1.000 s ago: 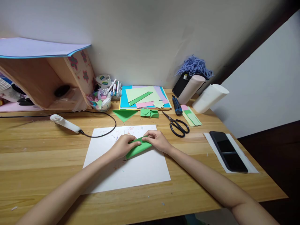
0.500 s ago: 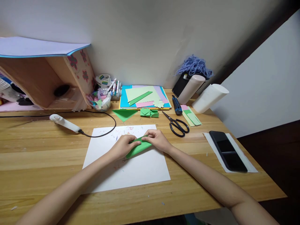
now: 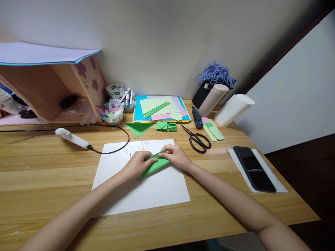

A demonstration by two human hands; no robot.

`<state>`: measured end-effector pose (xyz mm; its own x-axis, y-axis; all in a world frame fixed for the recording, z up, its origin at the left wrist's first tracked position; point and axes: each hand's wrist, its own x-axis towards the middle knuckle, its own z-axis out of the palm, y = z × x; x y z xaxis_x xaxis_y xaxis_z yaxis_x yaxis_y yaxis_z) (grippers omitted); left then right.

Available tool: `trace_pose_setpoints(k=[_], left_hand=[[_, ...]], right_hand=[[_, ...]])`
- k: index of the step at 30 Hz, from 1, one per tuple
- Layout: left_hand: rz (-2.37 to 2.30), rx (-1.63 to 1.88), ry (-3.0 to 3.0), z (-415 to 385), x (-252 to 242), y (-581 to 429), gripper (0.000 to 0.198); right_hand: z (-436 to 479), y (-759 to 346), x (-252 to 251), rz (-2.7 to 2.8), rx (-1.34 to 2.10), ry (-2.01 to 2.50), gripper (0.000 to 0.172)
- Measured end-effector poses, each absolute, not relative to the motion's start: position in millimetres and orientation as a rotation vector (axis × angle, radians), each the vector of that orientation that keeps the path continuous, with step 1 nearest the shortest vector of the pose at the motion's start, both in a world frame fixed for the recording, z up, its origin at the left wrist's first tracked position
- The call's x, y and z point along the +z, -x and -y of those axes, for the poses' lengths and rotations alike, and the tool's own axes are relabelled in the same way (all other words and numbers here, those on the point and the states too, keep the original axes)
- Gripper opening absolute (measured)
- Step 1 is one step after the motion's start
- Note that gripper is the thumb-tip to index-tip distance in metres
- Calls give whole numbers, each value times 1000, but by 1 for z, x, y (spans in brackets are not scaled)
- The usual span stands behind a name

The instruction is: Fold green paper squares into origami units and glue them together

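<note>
A folded piece of green paper (image 3: pixel 157 166) is held between both hands, above a white sheet (image 3: pixel 162 190) marked with small colour stains. My left hand (image 3: pixel 137 164) grips its left part, thumb on top and pointing right. My right hand (image 3: pixel 176 157) pinches the upper right part, with the thumb over the near face. Both thumbs come close together at the fold, and the fingertips behind the paper are hidden. Beyond the sheet lie a green paper triangle (image 3: pixel 139 128) and a small folded green paper piece (image 3: pixel 166 126).
Black-handled scissors (image 3: pixel 200 142) and a blue utility knife (image 3: pixel 197 118) lie right of the sheet. A phone (image 3: pixel 254 169) rests farther right. Coloured papers (image 3: pixel 142 104) are stacked at the wall. A white corded tool (image 3: pixel 73 138) lies left, beside an open box (image 3: pixel 90 90).
</note>
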<state>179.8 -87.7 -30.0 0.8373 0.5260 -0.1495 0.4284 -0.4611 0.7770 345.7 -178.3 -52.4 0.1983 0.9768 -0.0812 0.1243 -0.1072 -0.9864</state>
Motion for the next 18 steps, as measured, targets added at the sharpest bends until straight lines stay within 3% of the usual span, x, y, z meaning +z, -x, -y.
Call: trace_pose_setpoints(k=[11, 18], left_hand=[[-696, 181, -2195, 91, -29, -179, 37], [-827, 524, -2272, 101, -32, -176, 32]], right_hand=[[177, -347, -53, 1124, 1077, 1449, 23], [176, -343, -44, 885, 1359, 1235, 44]])
